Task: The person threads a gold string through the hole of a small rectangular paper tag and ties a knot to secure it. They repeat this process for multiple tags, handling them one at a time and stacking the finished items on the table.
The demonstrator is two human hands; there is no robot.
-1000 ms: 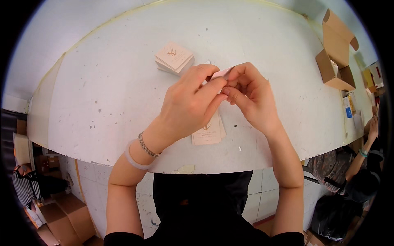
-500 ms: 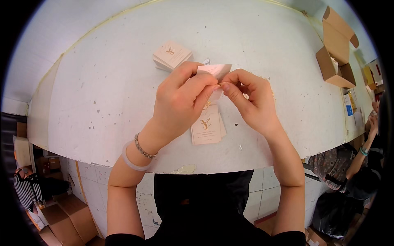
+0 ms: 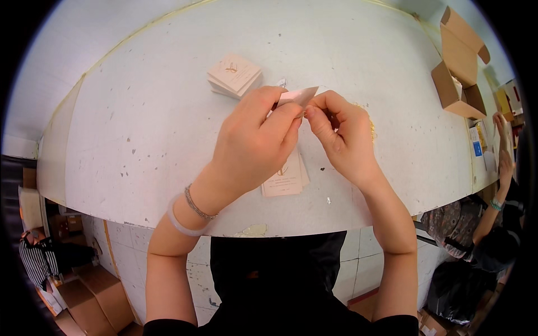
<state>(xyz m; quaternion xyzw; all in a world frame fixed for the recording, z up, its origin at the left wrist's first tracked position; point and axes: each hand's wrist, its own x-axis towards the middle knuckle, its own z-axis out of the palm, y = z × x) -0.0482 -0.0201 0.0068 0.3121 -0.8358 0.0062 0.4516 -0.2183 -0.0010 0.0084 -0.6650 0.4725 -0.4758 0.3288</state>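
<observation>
Above the middle of the white table (image 3: 140,112), a small pale pink card (image 3: 300,95) is pinched between both hands, lifted clear of the surface. The left hand (image 3: 255,143) grips the card's left end between thumb and fingers, its knuckles toward the camera. The right hand (image 3: 344,137) meets it from the other side, thumb and forefinger closed at the card's lower right edge; whether they hold the card itself or something tiny against it is too small to tell. The card's upper right corner sticks up free above the fingertips.

Under the hands, partly hidden by them, a short stack of beige cards (image 3: 286,179) lies flat near the table's front edge, a small gold motif showing on the top one. A second stack of like cards (image 3: 234,74), fanned a little, lies farther back, just left of the hands. A scrap of clear wrapping (image 3: 282,83) sits between that stack and the pink card.

On the left wrist are a thin bead bracelet (image 3: 197,206) and a pale bangle (image 3: 179,224).

At the far right end of the table stand open brown cartons (image 3: 457,84). Another person (image 3: 493,224) sits at the right edge, one arm raised to the table.
</observation>
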